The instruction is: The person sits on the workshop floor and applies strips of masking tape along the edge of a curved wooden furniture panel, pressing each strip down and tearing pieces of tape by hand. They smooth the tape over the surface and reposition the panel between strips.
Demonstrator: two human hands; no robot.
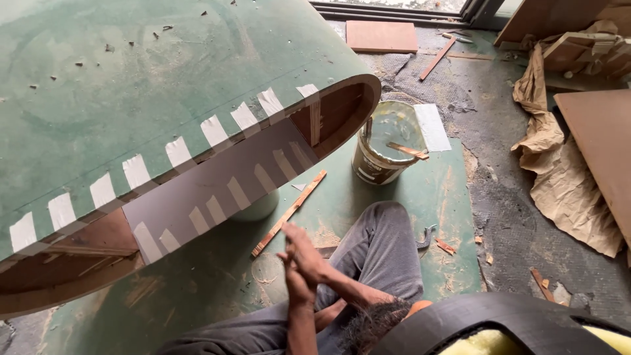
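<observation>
hands: left hand (299,284) and right hand (303,253) were pressed palm to palm low in the frame, fingers stretched out, nothing visibly pinched between them; which wrist belonged to which side was hard to read, since the forearms crossed over the lap.
nearest thing: thin wooden strip (289,213) lay flat on the green floor sheet (434,190), just beyond the fingertips, not touching them.
curved panel: big green-topped board (131,98) with a rounded edge filled the upper left; its far side was cut off by the frame.
edge band: dark brown laminate strip (223,187) was wrapped along the curved edge, held by many short pieces of white masking tape (137,171); the left end ran out of sight under the board.
inside of panel: wooden ribs (338,108) showed in the open right end; deeper parts were in shadow.
bucket: white glue bucket (384,148) stood on the floor sheet right of the panel, with a stick (406,150) resting across the pale contents; label too small to make out.
legs: grey trousers (378,253) covered a bent knee beside the hands; the seat was hidden.
bottom right: black curved thing with a yellow patch (499,329) blocked the corner, blurred, could not tell what it was.
clutter: crumpled brown paper (559,171) and plywood sheets (601,144) lay at right, partly cropped.
</observation>
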